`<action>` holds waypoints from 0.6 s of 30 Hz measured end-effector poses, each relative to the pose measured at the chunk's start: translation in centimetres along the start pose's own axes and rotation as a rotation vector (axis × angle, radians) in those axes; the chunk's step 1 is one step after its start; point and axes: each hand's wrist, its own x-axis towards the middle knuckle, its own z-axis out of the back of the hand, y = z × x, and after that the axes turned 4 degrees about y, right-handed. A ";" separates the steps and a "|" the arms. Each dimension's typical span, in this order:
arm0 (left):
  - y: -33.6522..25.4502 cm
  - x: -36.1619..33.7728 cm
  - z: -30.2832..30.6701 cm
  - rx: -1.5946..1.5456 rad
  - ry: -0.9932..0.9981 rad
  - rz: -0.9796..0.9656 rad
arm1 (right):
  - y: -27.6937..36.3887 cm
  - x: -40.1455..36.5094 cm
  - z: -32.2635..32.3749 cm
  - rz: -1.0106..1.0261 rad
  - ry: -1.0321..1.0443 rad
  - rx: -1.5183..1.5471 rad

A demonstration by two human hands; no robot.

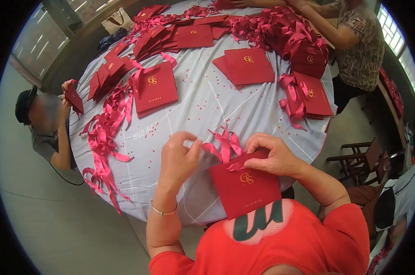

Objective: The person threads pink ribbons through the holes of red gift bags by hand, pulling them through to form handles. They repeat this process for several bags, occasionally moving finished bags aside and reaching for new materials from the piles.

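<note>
A red paper gift bag with gold lettering leans against my shirt at the table's near edge. My right hand grips its top edge, thumb on the front near the ribbon. Pink satin ribbon loops up from the bag's top. My left hand, a bracelet on its wrist, is raised left of the bag. Its thumb and forefinger are pinched together at the end of a ribbon; the exact contact is slightly blurred.
Stacks of red bags and pink ribbon piles lie on a round table with a pale cloth, dotted with small red bits. One person holds a bag at left; another person stands far right. A wooden chair stands at right.
</note>
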 end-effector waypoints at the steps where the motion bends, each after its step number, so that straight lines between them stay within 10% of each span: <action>1: -1.3 -0.3 0.8 -0.015 0.079 0.102 | -0.1 -0.1 0.0 -0.045 -0.015 0.016; 5: -2.2 -1.0 1.2 0.026 0.512 0.242 | -0.1 -0.4 0.0 -0.128 -0.031 0.060; 18: -1.6 -1.7 -0.1 0.074 0.585 0.005 | 0.7 -0.9 0.4 -0.222 -0.092 -0.049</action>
